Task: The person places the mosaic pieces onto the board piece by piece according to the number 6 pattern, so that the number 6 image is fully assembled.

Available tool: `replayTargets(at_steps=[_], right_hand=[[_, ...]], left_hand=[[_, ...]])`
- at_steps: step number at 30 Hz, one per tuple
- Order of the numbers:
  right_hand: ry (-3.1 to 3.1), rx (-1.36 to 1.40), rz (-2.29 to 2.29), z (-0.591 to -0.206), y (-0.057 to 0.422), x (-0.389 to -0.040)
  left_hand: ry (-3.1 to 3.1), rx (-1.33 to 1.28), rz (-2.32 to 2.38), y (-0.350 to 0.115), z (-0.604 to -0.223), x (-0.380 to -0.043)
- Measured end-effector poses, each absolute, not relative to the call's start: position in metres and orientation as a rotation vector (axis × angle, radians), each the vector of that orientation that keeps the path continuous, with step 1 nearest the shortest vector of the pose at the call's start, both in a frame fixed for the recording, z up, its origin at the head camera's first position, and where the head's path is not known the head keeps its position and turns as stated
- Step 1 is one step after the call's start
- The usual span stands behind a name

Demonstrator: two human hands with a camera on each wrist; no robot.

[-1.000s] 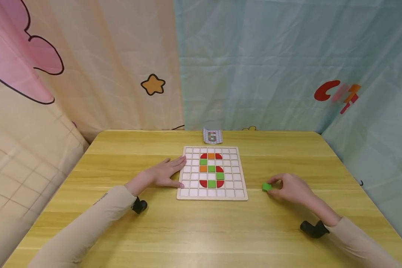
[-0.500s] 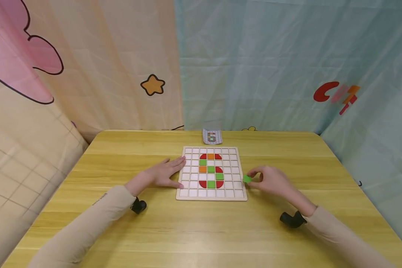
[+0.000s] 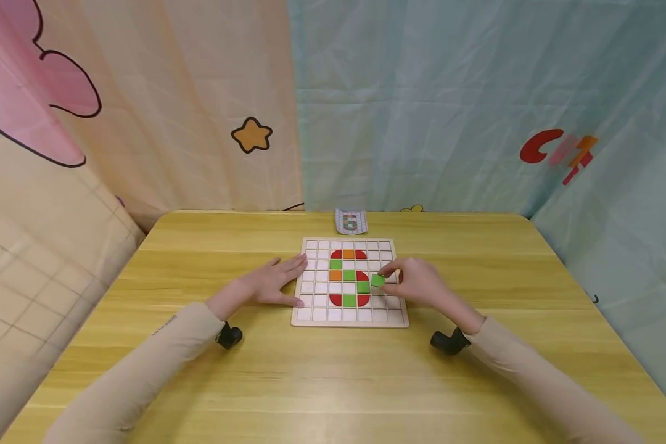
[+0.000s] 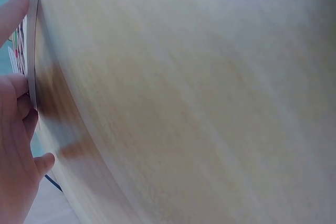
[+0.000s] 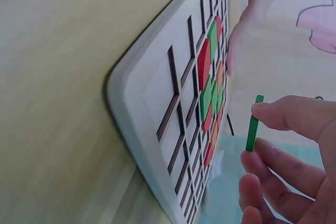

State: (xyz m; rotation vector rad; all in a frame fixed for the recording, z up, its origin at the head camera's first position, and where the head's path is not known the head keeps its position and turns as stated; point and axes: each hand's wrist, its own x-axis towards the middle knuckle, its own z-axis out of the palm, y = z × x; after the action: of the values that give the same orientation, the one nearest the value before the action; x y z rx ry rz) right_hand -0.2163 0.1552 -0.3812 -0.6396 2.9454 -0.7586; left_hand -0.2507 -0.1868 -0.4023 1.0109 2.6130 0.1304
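Observation:
A square wooden grid board [image 3: 388, 317] lies flat on the table, its cells white. Red, orange and green tiles fill some cells near its middle; the red ones have a rounded corner. My right hand [image 3: 419, 282] pinches a green square tile [image 3: 378, 280] between thumb and fingertips, over the right part of the board. In the right wrist view that green tile [image 5: 253, 127] is seen edge-on, lifted clear of the board. With fingers spread and straight, my left hand [image 3: 272, 282] rests at the board's left edge. In the left wrist view the left hand [image 4: 16, 145] touches the board's rim.
Behind the board lies a small printed card [image 3: 350, 222] with a coloured grid pattern like that on the board. The wooden table [image 3: 333, 382] ends against hanging curtains [image 3: 449, 105]. A black wrist camera [image 3: 448, 341] sits under the right wrist, another [image 3: 229, 337] under the left.
My right hand has carried the green tile leftward from the table right of the board to above its cells. The left hand has stayed at the board's left edge.

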Motion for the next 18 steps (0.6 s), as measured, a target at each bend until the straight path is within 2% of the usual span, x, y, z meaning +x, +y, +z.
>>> replayTargets(at_steps=[18], right_hand=[[2.903,-0.674,-0.769,-0.391,0.104,-0.232]], left_hand=[[2.616,1.012,0.124,-0.188,-0.402,-0.248]])
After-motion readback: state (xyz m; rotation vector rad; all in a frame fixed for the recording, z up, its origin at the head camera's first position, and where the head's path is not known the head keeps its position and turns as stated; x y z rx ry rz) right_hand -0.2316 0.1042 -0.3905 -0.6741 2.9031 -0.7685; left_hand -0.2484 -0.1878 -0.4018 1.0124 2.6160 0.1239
